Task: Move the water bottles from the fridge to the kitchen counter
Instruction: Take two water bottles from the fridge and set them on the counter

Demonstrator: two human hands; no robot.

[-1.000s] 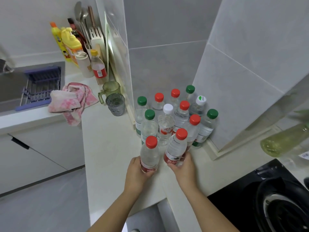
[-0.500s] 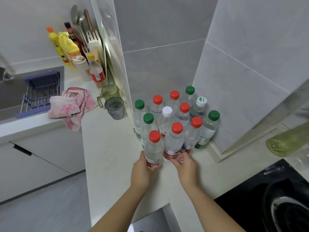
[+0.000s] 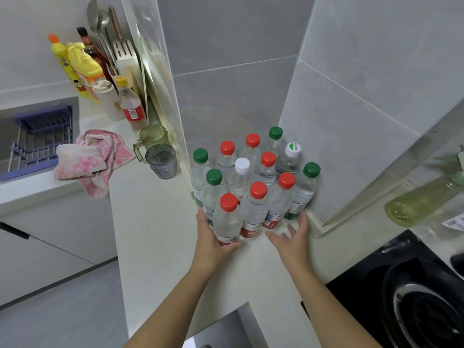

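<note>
Kitchen counter (image 3: 150, 222): in the head view, a pale worktop is running toward a corner of grey tiled walls (image 3: 226, 96), bending round the person at the lower edge.
Water bottles (image 3: 253, 177): twelve clear bottles are standing upright in a tight cluster in that corner, on the counter, wearing red, green and white caps.
Front red-capped bottle (image 3: 227, 222): it is standing at the near left edge of the cluster, touching the red-capped neighbour (image 3: 253, 214) on its right.
Left hand (image 3: 208, 244): it is wrapping its fingers round the lower body of the front red-capped bottle, gripping over the red label.
Right hand (image 3: 291, 239): it is hovering with fingers spread and relaxed, grasping nothing, just beside the bases of the right-hand bottles; whether the fingertips are touching one is unclear.
Cups: a green ribbed mug (image 3: 152, 136) and a grey tumbler (image 3: 162, 160) are standing left of the cluster, by the wall edge.
Pink towel (image 3: 93, 159): it is lying crumpled, drooping over the counter's edge beside the sink (image 3: 37, 116).
Purple rack (image 3: 40, 144): it is sitting in the sink.
Back left: yellow detergent bottles (image 3: 85, 69) and a knife block (image 3: 125, 56) are crowding the wall.
Right side: a black stove (image 3: 414, 297) is filling the lower corner, and an oil bottle (image 3: 421, 204) is showing above it.
</note>
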